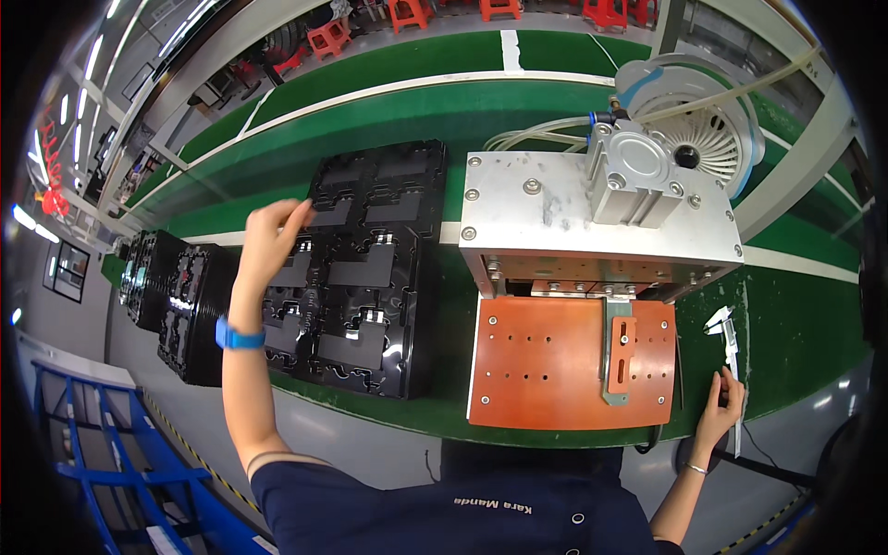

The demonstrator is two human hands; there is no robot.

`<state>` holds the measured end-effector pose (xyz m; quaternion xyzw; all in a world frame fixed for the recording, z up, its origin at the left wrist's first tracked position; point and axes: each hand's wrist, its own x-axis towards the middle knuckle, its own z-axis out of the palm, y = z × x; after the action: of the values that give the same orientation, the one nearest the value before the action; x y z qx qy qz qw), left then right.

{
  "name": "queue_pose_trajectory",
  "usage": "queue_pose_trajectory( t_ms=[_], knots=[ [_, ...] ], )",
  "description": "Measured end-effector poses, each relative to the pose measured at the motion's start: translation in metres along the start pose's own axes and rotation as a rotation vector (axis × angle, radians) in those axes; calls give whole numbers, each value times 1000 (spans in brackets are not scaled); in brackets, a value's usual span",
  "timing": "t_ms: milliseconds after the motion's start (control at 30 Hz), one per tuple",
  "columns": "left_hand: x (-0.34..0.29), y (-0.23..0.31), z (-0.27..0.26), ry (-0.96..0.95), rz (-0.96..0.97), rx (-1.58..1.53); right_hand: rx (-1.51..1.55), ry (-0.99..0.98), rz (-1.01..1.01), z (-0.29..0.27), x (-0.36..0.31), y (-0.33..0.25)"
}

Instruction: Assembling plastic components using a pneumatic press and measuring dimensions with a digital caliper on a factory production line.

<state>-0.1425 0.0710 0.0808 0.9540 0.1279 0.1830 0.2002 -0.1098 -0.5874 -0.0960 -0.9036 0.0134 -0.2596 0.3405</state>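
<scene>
My left hand (273, 239), with a blue band at its wrist, is over the left edge of the black plastic trays (421, 305). Its fingers are drawn together; whatever they may hold is too small to make out. Flat dark grey rectangular pieces (363, 268) lie in the tray pockets. At the right, my right hand (724, 403) is beside a silver caliper (726, 335) near the table edge, fingers loosely extended, thumb apart. Between my hands stands a metal press fixture (527, 208) with an orange base plate (564, 361), on which a narrow metal strip (610, 370) lies.
Stacks of black trays (199, 305) stand at the far left. A pneumatic cylinder (634, 176) with clear hoses tops the fixture; a white fan (698, 129) sits behind it. The bench has a green surface (555, 102). A blue metal rack (120, 453) stands lower left.
</scene>
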Motion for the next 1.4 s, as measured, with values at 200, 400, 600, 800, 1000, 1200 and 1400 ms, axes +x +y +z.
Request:
queue_pose_trajectory(
  t_ms=[200,400,600,800,1000,1200,1400],
  knots=[
    [-38,6,-6,160,212,224,-10,-11,0,3,3,5],
    [49,93,65,-358,236,500,35,16,54,0,-3,11],
    [85,73,183,-599,335,1093,27,18,18,5,-4,10],
    [76,95,177,-840,276,1088,11,8,24,1,-1,16],
    [85,106,158,-902,336,992,73,23,80,1,1,24],
    [97,111,152,-848,421,880,74,16,82,2,-1,27],
    [96,110,114,-717,454,811,117,2,97,9,-1,26]
  ],
)
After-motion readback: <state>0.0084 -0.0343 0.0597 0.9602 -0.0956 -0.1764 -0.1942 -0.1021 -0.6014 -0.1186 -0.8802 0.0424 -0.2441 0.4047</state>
